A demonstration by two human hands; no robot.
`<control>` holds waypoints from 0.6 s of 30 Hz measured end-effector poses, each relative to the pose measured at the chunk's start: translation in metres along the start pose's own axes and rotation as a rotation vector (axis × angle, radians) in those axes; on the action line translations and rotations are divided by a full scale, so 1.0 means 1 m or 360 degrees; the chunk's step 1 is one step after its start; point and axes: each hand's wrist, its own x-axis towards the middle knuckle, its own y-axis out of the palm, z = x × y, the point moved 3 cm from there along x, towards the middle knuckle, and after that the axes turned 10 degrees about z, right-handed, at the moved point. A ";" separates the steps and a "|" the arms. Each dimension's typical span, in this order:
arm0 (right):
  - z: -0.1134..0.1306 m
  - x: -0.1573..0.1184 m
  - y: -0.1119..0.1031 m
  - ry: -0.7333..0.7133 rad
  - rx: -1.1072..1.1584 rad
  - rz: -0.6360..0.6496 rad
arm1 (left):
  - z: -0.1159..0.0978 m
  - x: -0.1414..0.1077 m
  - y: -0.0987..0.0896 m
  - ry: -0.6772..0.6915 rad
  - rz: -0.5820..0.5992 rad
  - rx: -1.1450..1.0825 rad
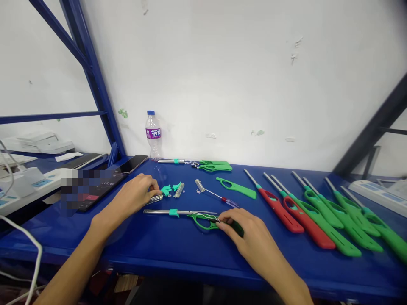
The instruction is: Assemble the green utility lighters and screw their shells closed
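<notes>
An opened green gas lighter (203,227) lies in front of me, its metal tube with a teal collar pointing left and thin wires exposed. My right hand (246,233) is closed at its handle end, thumb and fingertips pinching a small dark part by the wires. My left hand (140,192) has its fingers curled down onto slim metal tubes (154,199); its fingertips are partly hidden. Beside them lie teal plastic pieces (165,190) and a small clear plastic piece (179,190). A screwdriver (229,202) rests behind the lighter, its tip near another clear piece (199,185).
Another opened lighter (214,165) and a green half-shell (237,187) lie farther back. Red lighters (281,209) and several green lighters (349,218) line the right side. At the left are a bottle (154,137), phones (132,164) and a white power strip (41,186) with cables.
</notes>
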 end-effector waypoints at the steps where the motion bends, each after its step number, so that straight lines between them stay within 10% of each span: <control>1: 0.001 0.000 0.000 0.0001 -0.0003 0.0004 | -0.002 -0.003 -0.001 -0.0011 -0.0015 -0.0009; 11: -0.001 -0.004 0.002 -0.0099 0.0013 0.0092 | -0.057 -0.047 -0.010 0.0284 -0.0165 -0.0295; 18: -0.005 -0.007 0.007 -0.0163 -0.0018 0.0114 | -0.121 -0.062 0.014 0.0624 0.0251 -0.0420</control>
